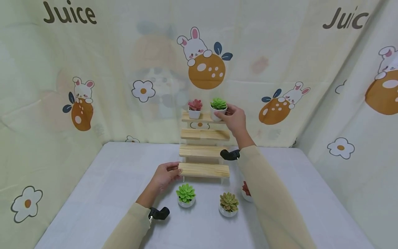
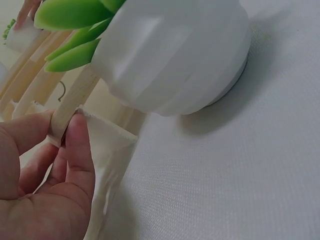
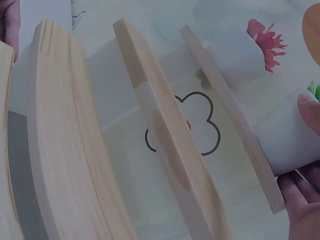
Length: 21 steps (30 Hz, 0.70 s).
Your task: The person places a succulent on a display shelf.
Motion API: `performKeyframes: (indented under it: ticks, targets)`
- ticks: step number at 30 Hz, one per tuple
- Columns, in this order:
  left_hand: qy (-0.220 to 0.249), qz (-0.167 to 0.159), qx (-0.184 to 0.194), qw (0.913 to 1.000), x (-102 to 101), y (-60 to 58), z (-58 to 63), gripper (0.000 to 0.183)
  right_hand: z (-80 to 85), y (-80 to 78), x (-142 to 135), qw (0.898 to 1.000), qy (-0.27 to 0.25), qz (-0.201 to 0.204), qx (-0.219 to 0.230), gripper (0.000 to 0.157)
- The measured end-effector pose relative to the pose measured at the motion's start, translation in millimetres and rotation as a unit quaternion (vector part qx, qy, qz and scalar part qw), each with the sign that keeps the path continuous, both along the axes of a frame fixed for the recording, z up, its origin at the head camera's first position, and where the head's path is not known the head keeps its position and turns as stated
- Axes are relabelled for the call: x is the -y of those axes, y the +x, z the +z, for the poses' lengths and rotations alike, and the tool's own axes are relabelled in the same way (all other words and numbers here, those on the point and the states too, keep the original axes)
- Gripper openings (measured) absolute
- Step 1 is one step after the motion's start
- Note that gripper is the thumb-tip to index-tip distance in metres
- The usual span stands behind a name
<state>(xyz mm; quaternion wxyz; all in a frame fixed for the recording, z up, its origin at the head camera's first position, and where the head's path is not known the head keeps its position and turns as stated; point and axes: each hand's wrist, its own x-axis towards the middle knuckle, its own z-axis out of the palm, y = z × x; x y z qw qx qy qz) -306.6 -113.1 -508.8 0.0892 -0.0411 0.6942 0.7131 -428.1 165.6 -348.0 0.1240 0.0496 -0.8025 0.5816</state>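
Note:
A tiered wooden shelf stand [image 1: 203, 151] stands at the middle back of the table. On its top board, my right hand [image 1: 235, 121] holds a green succulent in a white pot [image 1: 219, 113], thumb in front and fingers behind. In the right wrist view this white pot [image 3: 287, 135] touches the top board [image 3: 227, 105]. A red succulent in a white pot [image 1: 195, 113] sits to its left. My left hand [image 1: 163, 177] pinches the left end of the lowest board [image 2: 75, 97] between thumb and fingers.
In front of the stand are a bright green potted succulent [image 1: 186, 195] and an olive-green one [image 1: 228, 204]. A dark red potted succulent [image 1: 246, 190] is partly hidden by the right sleeve. Printed curtains [image 1: 149, 52] hang behind and beside the white table [image 1: 118, 173].

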Motion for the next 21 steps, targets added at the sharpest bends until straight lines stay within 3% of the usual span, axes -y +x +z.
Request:
performKeyframes:
  ticks: [7, 12, 21]
  targets:
    - [0.0, 0.002, -0.001, 1.0, 1, 0.8, 1.0, 0.042, -2.7, 1.7, 2, 1.0, -0.018, 0.003, -0.009, 0.066]
    - [-0.003, 0.005, -0.001, 1.0, 2, 0.1, 0.4, 0.041, -6.5, 5.3, 1, 0.999, -0.034, 0.001, -0.017, 0.071]
    - [-0.003, -0.005, -0.003, 1.0, 1, -2.3, -2.9, 0.042, -19.4, 17.1, -8, 0.998, -0.027, -0.041, -0.048, 0.079]
